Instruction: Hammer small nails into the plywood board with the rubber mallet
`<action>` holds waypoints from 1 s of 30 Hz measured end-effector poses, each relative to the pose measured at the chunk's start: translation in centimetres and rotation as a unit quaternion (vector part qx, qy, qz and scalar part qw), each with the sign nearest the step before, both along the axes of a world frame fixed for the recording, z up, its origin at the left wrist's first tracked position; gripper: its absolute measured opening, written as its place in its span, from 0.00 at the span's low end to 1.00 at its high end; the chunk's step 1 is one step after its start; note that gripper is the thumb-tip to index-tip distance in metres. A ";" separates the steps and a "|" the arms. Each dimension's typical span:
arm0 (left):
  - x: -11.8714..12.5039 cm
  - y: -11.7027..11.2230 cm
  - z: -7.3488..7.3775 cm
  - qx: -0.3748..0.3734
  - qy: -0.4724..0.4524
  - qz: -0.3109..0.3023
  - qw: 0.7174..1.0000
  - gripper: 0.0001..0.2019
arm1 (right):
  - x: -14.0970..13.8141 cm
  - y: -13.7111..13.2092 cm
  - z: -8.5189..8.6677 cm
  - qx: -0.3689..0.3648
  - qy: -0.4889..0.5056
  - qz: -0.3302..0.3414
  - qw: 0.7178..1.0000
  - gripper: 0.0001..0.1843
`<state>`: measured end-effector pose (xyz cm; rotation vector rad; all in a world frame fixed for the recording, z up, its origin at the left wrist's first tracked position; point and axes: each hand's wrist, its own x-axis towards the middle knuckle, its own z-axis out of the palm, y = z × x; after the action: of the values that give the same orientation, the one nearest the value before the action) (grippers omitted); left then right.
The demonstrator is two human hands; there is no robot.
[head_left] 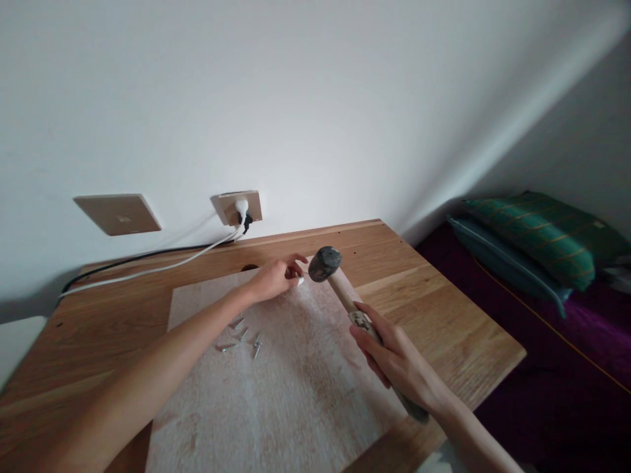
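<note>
My right hand (394, 355) is wrapped round the wooden handle of a rubber mallet (326, 264). Its dark head is raised over the far right part of a pale, whitish board (276, 401). Just left of the mallet head, my left hand (277, 277) is low over the board's far end, thumb and fingers drawn together in a pinch. Whatever sits between those fingertips is too small to make out. Several silver screw-like fasteners (241, 335) lie loose on the board, below my left wrist.
The board rests on a wooden tabletop (434, 315) set against a white wall. White and black cables (162, 263) run along the back left to a wall socket (240, 207). At right, beyond the table edge, cushions (537, 236) lie on a purple cover (513, 341).
</note>
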<state>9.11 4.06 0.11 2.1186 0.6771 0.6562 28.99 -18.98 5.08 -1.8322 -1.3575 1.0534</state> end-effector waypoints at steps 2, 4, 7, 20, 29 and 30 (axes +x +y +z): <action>-0.1 0.0 0.0 0.003 -0.002 0.004 1.000 0.19 | -0.4 0.7 0.2 0.003 -0.006 0.018 1.000 0.34; -0.1 0.1 -0.1 0.015 0.002 0.011 1.000 0.21 | -0.6 1.3 0.2 -0.002 -0.011 0.032 0.999 0.33; -0.1 0.2 -0.4 0.011 -0.006 0.017 1.000 0.22 | -0.7 1.6 0.0 -0.004 -0.012 0.041 0.999 0.33; -0.1 0.4 -0.6 0.017 -0.003 0.014 1.000 0.26 | -0.8 1.5 -0.1 0.005 -0.031 0.042 0.999 0.30; -1.0 0.0 1.2 0.062 0.053 -0.003 0.997 0.21 | -1.3 0.8 -0.5 -0.006 -0.008 0.024 1.000 0.35; -1.6 0.1 1.9 0.072 0.065 -0.014 0.995 0.20 | -1.3 0.5 -0.6 -0.008 -0.004 0.019 1.000 0.36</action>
<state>7.53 4.15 2.05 2.3149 0.6861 0.5700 27.68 -18.51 4.46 -1.8304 -1.3972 1.0820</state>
